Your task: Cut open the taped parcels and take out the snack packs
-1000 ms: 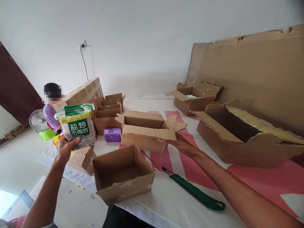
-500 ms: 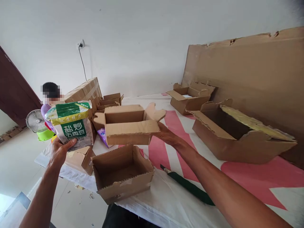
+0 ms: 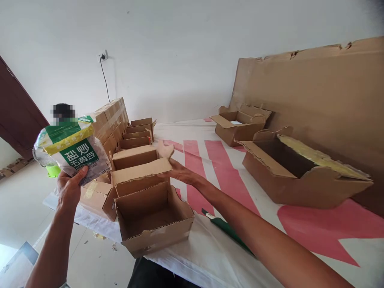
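Note:
My left hand (image 3: 71, 185) grips the lower edge of a green and white snack bag (image 3: 78, 151) with Chinese print, thumb across its front. My right hand (image 3: 175, 171) is closed on the right end of an open cardboard box (image 3: 141, 175) with raised flaps; the fingers are partly hidden behind it. That box is behind another open cardboard box (image 3: 156, 236), which stands at the table's near edge with nothing visible inside. Below my right forearm lies a knife with a green-wrapped handle (image 3: 229, 232), its blade pointing away to the left.
Several open boxes (image 3: 136, 141) line up beside stacked taped cartons (image 3: 111, 120). A closed carton (image 3: 97, 198) sits at the table's left edge. At right are a smaller open box (image 3: 229, 134) and a larger one (image 3: 288, 188), before a large cardboard sheet (image 3: 312, 88). Another person sits behind the bag.
My right hand has moved the flapped box left and lower, towards the row of boxes. The snack bag in my left hand has shifted left and tilted.

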`<state>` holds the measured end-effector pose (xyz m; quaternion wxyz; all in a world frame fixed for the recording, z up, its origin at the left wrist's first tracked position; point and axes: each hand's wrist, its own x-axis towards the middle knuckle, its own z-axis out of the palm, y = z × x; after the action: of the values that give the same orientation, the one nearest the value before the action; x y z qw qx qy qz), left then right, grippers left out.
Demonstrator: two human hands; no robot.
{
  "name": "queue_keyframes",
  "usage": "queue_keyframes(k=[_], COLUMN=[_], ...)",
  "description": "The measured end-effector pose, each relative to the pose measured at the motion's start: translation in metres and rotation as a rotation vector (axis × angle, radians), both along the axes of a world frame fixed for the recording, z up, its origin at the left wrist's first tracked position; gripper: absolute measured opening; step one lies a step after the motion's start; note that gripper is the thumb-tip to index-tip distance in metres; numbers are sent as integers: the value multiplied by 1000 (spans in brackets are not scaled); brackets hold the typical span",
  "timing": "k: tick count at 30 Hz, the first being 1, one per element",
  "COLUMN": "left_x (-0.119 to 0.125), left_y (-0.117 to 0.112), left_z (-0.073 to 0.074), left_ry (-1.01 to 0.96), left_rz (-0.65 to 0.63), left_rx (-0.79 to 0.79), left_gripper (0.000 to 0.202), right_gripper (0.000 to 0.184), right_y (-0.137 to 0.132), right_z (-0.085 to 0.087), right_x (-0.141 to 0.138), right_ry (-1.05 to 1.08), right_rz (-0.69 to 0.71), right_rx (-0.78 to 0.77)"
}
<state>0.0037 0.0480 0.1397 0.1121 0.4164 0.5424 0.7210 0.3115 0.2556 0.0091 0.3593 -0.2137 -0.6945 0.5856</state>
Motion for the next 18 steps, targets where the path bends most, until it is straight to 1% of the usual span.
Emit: queue_keyframes(k=[3,5,8,10,12,13,15,18], left_x=[2,4,6,5,3,1,-3,-6], left_y=[-7,-10,-14,-15,-16,-16,-15,-12], left_z=[10,13,12,11,8,6,3,0], left_ry=[-31,-48,-63,-70,-72,-72,-60,0], left_rz=[20,26,26,21,15,14,12,-26], left_rx=[51,61,48,39,33,32,20,-61], left_gripper=[57,59,59,59,60,61,61,55], right_gripper=[72,73,83,92,99,101,103,103], right_y=[-4,-2,7,13,15,13,5,-13], right_z=[-8,-19,-34,-40,-42,-42,-41,-39], right_x=[-19,-21,-9,4,13,14,9,-11], right_ry=[-62,-68,-54,-28,6,23,47,67], right_rz=[28,-29,-168,-256,-296,-289,-224,-141], right_rx=[25,98,154,129,79,51,9,11])
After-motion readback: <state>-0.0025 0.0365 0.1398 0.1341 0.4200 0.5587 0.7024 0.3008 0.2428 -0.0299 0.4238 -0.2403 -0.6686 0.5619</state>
